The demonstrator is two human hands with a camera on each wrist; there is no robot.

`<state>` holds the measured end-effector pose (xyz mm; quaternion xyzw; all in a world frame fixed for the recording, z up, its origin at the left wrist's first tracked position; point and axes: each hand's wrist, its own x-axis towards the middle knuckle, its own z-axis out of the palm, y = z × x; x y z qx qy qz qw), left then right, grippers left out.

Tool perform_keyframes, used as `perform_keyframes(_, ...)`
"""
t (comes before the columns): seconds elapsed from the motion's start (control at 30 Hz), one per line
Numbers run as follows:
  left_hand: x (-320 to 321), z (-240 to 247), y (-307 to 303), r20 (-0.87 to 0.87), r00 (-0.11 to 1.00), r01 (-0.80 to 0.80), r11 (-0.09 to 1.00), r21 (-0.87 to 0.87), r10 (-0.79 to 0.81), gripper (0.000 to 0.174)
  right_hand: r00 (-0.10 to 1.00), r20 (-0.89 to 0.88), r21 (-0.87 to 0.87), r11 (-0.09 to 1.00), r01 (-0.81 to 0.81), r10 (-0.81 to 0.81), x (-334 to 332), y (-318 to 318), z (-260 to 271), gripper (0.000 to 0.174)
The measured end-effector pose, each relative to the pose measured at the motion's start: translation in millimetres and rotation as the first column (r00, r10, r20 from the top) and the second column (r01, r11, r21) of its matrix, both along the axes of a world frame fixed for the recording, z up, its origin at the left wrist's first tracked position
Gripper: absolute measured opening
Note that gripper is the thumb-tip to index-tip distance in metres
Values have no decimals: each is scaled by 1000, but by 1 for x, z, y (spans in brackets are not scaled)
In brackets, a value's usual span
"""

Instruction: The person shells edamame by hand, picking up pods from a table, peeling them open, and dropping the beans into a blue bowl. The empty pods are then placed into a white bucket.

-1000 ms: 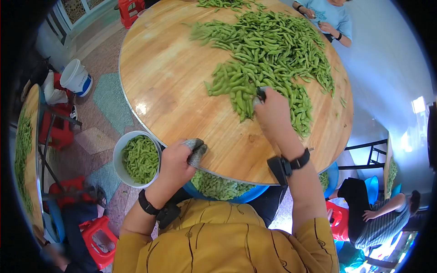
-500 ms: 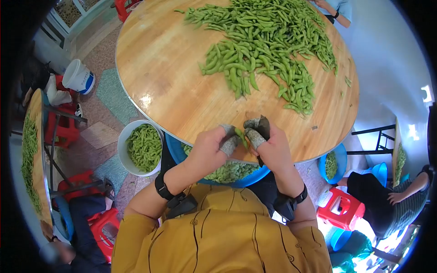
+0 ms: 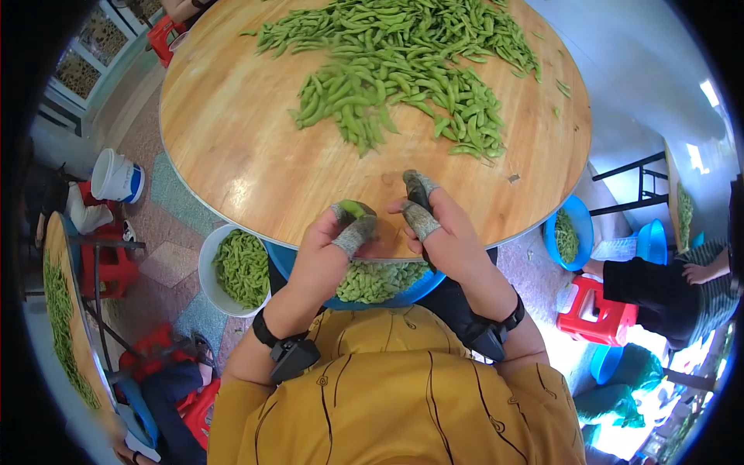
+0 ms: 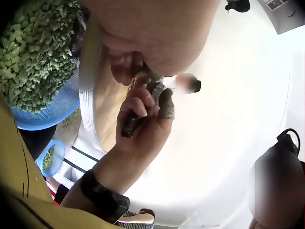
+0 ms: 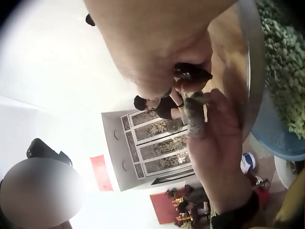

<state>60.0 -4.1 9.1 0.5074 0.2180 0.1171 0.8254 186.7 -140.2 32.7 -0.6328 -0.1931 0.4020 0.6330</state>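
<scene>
At the table's near edge, my left hand [image 3: 322, 244] pinches a green soybean pod [image 3: 353, 208] between thumb and forefinger, both in grey finger covers. A short gap to the right, my right hand [image 3: 451, 240] grips a small dark tool [image 4: 129, 126]; its shiny end [image 5: 193, 72] sticks out of the fist in the right wrist view. I cannot tell the tool's kind. A grey cover [image 3: 421, 221] is on the right thumb too. Beyond the hands, a heap of soybean pods [image 3: 403, 58] spreads over the round wooden table [image 3: 232, 147].
Below the table edge, a blue basin [image 3: 428, 285] holds pale green beans [image 3: 376, 282]. A white bucket [image 3: 208, 267] of pods stands at left, another white bucket [image 3: 116, 178] farther off. Red stools [image 3: 597, 314] and seated people are on both sides.
My right hand came back from the pod heap to the table edge and met the left hand around a pod. Now the hands are slightly apart, with a pod in the left.
</scene>
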Motion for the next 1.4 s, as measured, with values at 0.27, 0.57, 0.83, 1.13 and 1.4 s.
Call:
perform_keyframes(0.27, -11, 9, 1, -119, 987, 111, 993, 36, -106, 18, 969, -18, 4, 970, -245, 245, -14, -17, 11, 38)
perform_keyframes(0.57, -15, 5, -3, -60, 988, 149, 979, 136, -142, 20, 948, -134, 55, 957, -284, 289, -16, -18, 8, 37)
perform_keyframes(0.83, -15, 3, 1, -41, 997, 61, 369, 927, -62, 12, 966, -80, -59, 966, -250, 245, -18, -8, -4, 37)
perform_keyframes(1.13, -17, 14, 11, -183, 928, 342, 937, 70, -325, 13, 550, -792, 195, 964, -181, 263, -15, -23, 9, 33)
perform_keyframes(1.4, -22, 2, -7, -77, 997, 75, -162, 984, -2, 15, 972, -70, 41, 974, -224, 227, -38, -16, 0, 32)
